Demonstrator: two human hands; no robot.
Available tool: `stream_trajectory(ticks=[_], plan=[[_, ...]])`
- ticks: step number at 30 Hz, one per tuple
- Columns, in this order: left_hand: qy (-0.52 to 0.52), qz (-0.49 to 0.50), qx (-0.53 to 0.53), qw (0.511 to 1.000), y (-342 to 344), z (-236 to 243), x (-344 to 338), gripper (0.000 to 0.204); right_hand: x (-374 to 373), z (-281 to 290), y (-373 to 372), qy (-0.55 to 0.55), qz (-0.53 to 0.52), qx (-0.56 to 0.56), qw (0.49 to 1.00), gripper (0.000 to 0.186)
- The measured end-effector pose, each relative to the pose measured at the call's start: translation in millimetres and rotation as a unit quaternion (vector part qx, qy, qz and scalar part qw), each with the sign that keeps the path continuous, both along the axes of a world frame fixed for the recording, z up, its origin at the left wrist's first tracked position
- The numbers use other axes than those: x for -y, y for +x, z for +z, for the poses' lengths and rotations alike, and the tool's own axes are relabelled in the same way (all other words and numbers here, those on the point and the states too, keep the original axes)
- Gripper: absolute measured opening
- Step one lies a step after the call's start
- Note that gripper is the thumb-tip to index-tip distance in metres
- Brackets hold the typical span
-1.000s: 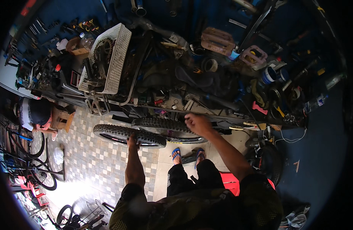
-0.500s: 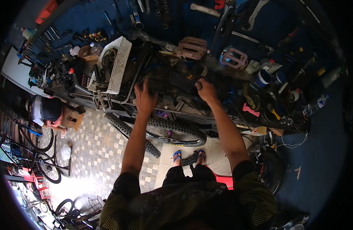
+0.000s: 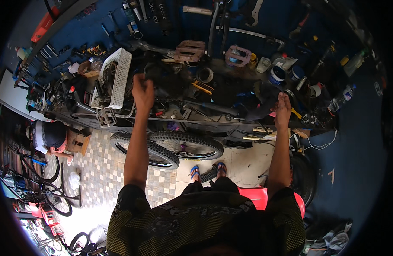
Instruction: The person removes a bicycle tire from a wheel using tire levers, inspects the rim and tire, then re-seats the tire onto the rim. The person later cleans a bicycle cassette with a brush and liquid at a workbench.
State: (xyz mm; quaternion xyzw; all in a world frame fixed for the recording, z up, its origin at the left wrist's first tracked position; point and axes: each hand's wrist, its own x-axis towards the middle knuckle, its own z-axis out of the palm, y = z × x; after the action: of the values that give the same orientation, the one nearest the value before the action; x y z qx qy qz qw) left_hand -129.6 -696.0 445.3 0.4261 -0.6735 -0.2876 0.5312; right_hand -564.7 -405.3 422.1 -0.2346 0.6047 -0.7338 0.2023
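Note:
My right hand (image 3: 283, 110) is raised over the right part of the workbench, fingertips pinched on a dark, limp piece that looks like cloth (image 3: 262, 106). Motion blurs its outline. Beside the white basket, my left hand (image 3: 143, 94) has curled fingers next to a dark, blurred bundle (image 3: 162, 81); what they grip, if anything, is too dark to name. Between the hands lie a yellow-orange handled tool (image 3: 203, 87) and a round, open dark container (image 3: 205, 75).
A white perforated basket (image 3: 122, 79) of bike parts stands left. Behind are two pinkish pedal-shaped blocks (image 3: 190, 51) and blue-white tubs (image 3: 276, 75). Bicycle wheels (image 3: 186, 145) lean below the bench edge. A red stool (image 3: 254, 197) is near my legs; another person (image 3: 51, 134) sits far left.
My right hand has moved right with the dark cloth-like piece, and the yellow-orange tool has come into sight. The left hand's fingers, spread before, are now curled. The whole view has shifted.

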Motion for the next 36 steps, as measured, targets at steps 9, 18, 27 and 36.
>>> stream_trajectory(ticks=[9,18,27,36], plan=[[0.242,-0.23,-0.177,0.926,-90.3,3.8,-28.4,0.021,41.5,20.7,73.3,-0.018,0.057,0.076,0.995,0.024],[0.167,-0.258,-0.054,0.95,-104.0,-31.4,-25.5,0.028,141.4,-24.9,140.0,0.095,0.258,-0.185,0.943,0.046],[0.191,-0.192,0.173,0.947,-16.9,-122.3,-77.9,0.052,61.0,-69.4,52.5,0.302,0.019,-0.462,0.834,0.051],[0.344,-0.205,0.192,0.896,-38.0,-189.5,-213.3,0.041,27.0,-57.9,-106.7,0.487,0.047,-0.398,0.776,0.044]])
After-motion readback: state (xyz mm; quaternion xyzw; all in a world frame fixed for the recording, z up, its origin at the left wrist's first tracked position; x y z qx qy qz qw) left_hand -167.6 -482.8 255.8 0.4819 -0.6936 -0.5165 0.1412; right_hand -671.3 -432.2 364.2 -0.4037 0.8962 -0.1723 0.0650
